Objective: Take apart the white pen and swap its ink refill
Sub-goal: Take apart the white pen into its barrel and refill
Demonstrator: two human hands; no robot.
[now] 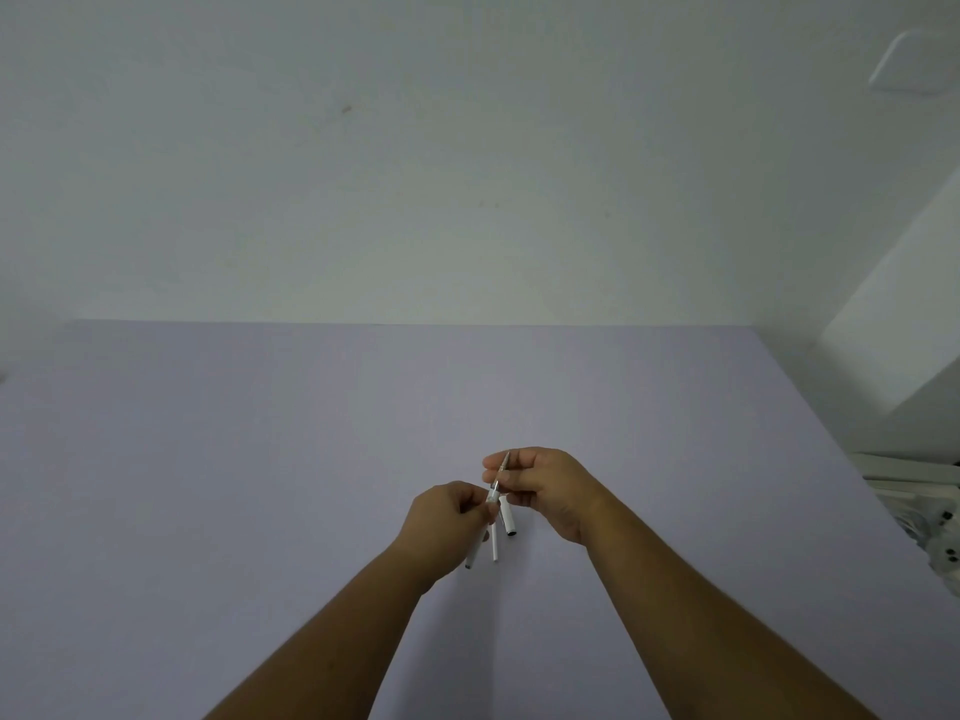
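Both hands meet above the lavender table. My left hand grips the white pen barrel, whose lower end sticks out below the fingers. My right hand pinches the pen's front section, a thin metallic tip with a clear grip piece that points up and away. The two parts touch between my fingertips; I cannot tell whether they are joined. Beneath the hands a thin white refill and a short white cap with a dark end lie on the table.
A white wall rises behind the table's far edge. At the right stand a white cabinet and a pile of white items, one with black dots, near the table's right edge.
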